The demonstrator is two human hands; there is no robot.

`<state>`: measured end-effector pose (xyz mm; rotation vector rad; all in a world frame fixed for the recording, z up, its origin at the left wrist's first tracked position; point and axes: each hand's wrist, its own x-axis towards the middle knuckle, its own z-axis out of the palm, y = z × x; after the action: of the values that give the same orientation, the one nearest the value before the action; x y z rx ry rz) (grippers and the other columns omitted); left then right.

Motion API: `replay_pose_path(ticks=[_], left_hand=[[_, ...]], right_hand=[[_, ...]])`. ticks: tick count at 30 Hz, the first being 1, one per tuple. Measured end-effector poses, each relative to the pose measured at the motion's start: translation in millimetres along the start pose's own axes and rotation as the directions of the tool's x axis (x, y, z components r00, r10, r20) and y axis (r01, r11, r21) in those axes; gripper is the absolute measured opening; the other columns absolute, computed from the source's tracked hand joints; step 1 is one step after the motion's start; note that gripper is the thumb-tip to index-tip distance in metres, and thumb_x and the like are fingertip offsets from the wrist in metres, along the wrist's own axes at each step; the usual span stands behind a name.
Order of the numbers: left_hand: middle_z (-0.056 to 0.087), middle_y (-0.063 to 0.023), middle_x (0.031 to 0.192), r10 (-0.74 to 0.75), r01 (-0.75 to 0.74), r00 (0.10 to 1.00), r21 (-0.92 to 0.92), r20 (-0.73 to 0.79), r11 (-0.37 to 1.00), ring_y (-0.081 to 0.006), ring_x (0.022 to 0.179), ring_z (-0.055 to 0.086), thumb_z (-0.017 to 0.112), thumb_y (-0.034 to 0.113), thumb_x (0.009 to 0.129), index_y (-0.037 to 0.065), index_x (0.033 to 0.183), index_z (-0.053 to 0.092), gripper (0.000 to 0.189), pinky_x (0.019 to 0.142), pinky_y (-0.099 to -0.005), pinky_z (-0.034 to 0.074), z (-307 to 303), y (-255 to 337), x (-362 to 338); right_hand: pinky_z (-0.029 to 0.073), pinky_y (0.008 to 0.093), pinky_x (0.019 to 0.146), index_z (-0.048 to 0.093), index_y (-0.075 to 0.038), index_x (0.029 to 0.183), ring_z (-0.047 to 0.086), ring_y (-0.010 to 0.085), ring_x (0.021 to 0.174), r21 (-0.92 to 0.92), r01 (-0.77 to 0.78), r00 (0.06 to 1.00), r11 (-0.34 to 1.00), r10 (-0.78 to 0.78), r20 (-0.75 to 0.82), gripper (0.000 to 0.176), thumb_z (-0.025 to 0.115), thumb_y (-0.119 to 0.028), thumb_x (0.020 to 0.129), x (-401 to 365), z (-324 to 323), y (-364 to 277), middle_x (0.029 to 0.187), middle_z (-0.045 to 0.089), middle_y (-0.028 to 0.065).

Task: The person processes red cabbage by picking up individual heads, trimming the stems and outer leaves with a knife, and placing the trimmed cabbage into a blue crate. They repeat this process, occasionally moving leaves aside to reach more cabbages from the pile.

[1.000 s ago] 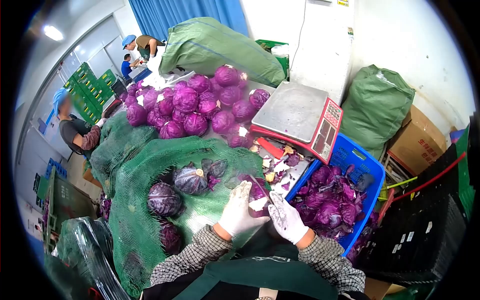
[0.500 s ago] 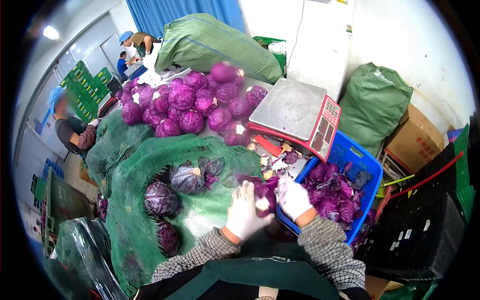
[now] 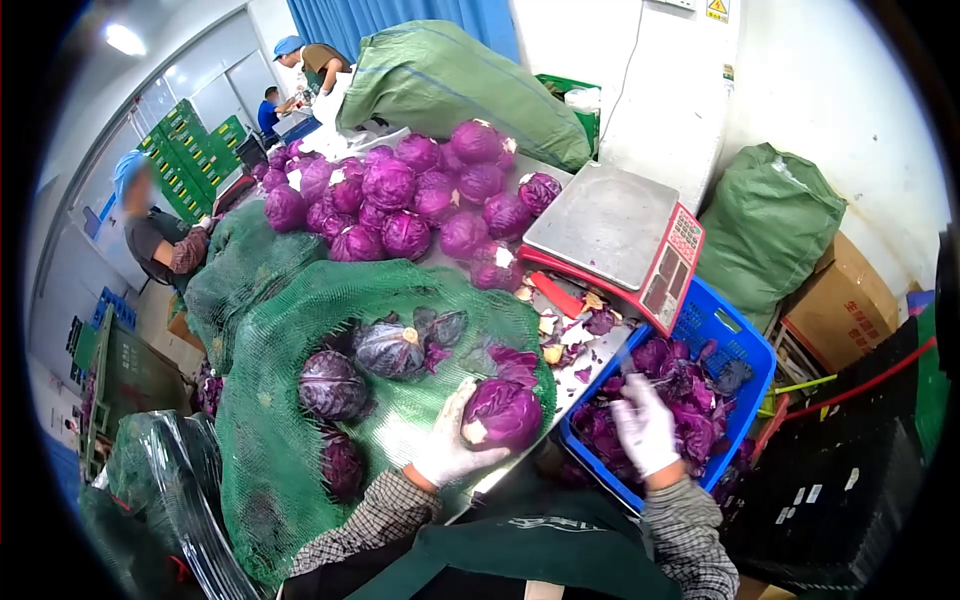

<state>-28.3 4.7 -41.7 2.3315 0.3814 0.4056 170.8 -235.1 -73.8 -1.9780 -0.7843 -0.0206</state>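
Cupping a cabbage point(image 3: 503, 415) over netting point(image 3: 265, 400), left fingers point(image 3: 460, 396) curve; right fingers point(image 3: 634, 391), grip unclear, hover above the basket point(image 3: 752, 352).

The top edge crops the blue curtain point(image 3: 425, 22), and the scale keypad point(image 3: 686, 233) is illegible.

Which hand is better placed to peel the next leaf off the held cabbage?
Likely the right: the right hand looks empty, open over the blue crate, while the left hand cradles the cabbage.
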Motion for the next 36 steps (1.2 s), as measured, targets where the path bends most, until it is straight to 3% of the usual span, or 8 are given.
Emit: replay_pose_path(ticks=[6, 13, 16, 19, 22, 28, 32, 36], left_hand=[[0.036, -0.0224, 0.144, 0.063, -0.059, 0.982, -0.03, 0.177, 0.998, -0.033, 0.136, 0.035, 0.091, 0.034, 0.059, -0.001, 0.144, 0.03, 0.11, 0.114, -0.0397, 0.028, -11, -13, 21], [0.039, -0.0137, 0.142, -0.037, 0.09, 0.966, -0.197, 0.257, 0.976, -0.0215, 0.13, 0.042, 0.089, 0.015, 0.064, 0.002, 0.147, 0.027, 0.104, 0.11, -0.0354, 0.035, -19, -23, 26], [0.042, -0.013, 0.14, -0.156, 0.348, 0.928, -0.634, 0.339, 0.691, -0.0212, 0.129, 0.043, 0.087, 0.013, 0.066, 0.003, 0.146, 0.028, 0.1, 0.109, -0.0353, 0.036, -22, -20, 29], [0.044, -0.0131, 0.138, -0.144, 0.323, 0.934, -0.599, 0.328, 0.733, -0.0208, 0.127, 0.045, 0.085, 0.011, 0.068, 0.002, 0.144, 0.03, 0.094, 0.109, -0.035, 0.037, -27, -28, 33], [0.044, -0.0135, 0.138, -0.104, 0.282, 0.932, -0.512, 0.348, 0.811, -0.0208, 0.128, 0.045, 0.087, 0.012, 0.066, 0.001, 0.144, 0.029, 0.098, 0.109, -0.035, 0.037, -28, -24, 39], [0.04, -0.0138, 0.143, -0.088, 0.304, 0.908, -0.499, 0.41, 0.811, -0.021, 0.13, 0.042, 0.088, 0.011, 0.065, 0.001, 0.146, 0.027, 0.103, 0.111, -0.0347, 0.034, -32, -18, 43], [0.04, -0.0141, 0.143, -0.071, 0.301, 0.907, -0.523, 0.414, 0.797, -0.0212, 0.131, 0.041, 0.088, 0.012, 0.066, 0.002, 0.147, 0.026, 0.103, 0.111, -0.035, 0.034, -31, -17, 43], [0.042, -0.0129, 0.141, -0.104, 0.348, 0.908, -0.595, 0.405, 0.724, -0.0211, 0.13, 0.043, 0.086, 0.012, 0.066, 0.0, 0.145, 0.029, 0.098, 0.112, -0.0353, 0.033, -28, -36, 45]], right_hand=[[0.055, 0.0378, 0.071, 0.058, -0.011, 0.116, 0.062, 0.0304, 0.093, 0.104, 0.426, 0.871, 0.899, -0.438, 0.22, 0.034, 0.062, -0.01, 0.082, 18, 62, -62, 0.11, 0.061, 0.0091], [0.053, 0.036, 0.066, 0.06, -0.009, 0.104, 0.06, 0.0284, 0.084, 0.033, 0.45, 0.85, 0.893, -0.439, 0.293, 0.022, 0.062, -0.011, 0.082, 25, 65, -64, 0.102, 0.058, 0.007], [0.052, 0.0368, 0.063, 0.057, -0.007, 0.097, 0.061, 0.0296, 0.079, 0.049, 0.411, 0.827, 0.91, -0.395, 0.4, 0.015, 0.063, -0.011, 0.083, 20, 63, -52, 0.093, 0.057, 0.009], [0.053, 0.0361, 0.067, 0.058, -0.007, 0.099, 0.062, 0.031, 0.079, 0.299, 0.106, 0.893, 0.948, -0.223, 0.391, 0.019, 0.066, -0.011, 0.081, 10, 75, -44, 0.092, 0.06, 0.0097], [0.054, 0.0367, 0.072, 0.058, -0.008, 0.114, 0.063, 0.0295, 0.09, 0.238, 0.343, 0.898, 0.909, -0.391, 0.199, 0.035, 0.068, -0.011, 0.08, 24, 61, -64, 0.1, 0.06, 0.009], [0.047, 0.0395, 0.075, 0.058, -0.009, 0.112, 0.058, 0.0289, 0.084, 0.245, 0.242, 0.783, 0.939, -0.338, 0.522, 0.033, 0.068, -0.014, 0.081, 48, 60, -65, 0.09, 0.059, 0.0099], [0.045, 0.0396, 0.071, 0.059, -0.007, 0.102, 0.057, 0.0276, 0.078, 0.191, 0.543, 0.694, 0.818, -0.565, 0.446, 0.021, 0.064, -0.017, 0.085, 54, 73, -38, 0.083, 0.059, 0.01], [0.044, 0.0298, 0.06, 0.058, -0.005, 0.088, 0.055, 0.0175, 0.068, 0.302, 0.327, 0.874, 0.896, -0.408, 0.265, 0.011, 0.064, -0.015, 0.088, 33, 69, -13, 0.074, 0.056, 0.0037]])
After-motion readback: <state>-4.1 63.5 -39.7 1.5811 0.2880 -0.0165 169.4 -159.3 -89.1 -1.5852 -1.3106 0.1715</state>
